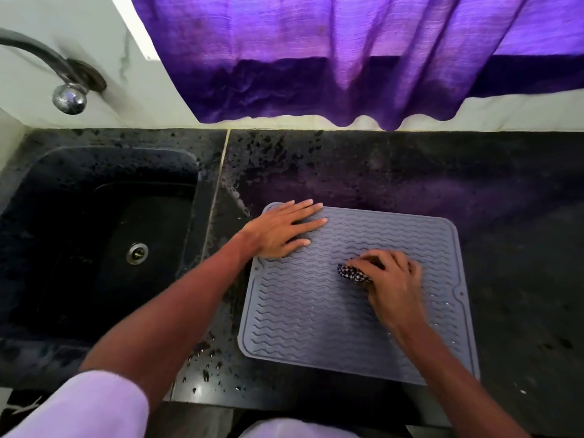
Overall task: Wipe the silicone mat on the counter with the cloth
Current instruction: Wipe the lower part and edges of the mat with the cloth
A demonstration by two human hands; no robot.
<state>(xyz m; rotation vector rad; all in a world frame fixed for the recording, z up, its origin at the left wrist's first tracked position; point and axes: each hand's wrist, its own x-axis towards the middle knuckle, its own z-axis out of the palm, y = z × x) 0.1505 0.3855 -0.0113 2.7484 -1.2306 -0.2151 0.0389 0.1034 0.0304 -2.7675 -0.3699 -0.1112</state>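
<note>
head | grey wavy-ribbed mat (316, 311) flat | patterned cloth (352, 273) bunched, R hand (392, 279)

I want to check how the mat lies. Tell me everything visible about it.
The mat is grey-blue, rectangular with rounded corners, a raised rim and wavy ridges, seemingly soft silicone. It lies flat on the dark counter, right of the sink. The left hand rests flat on its far left corner; the right hand grips a patterned cloth on its middle. Droplets dot its right side.
</note>
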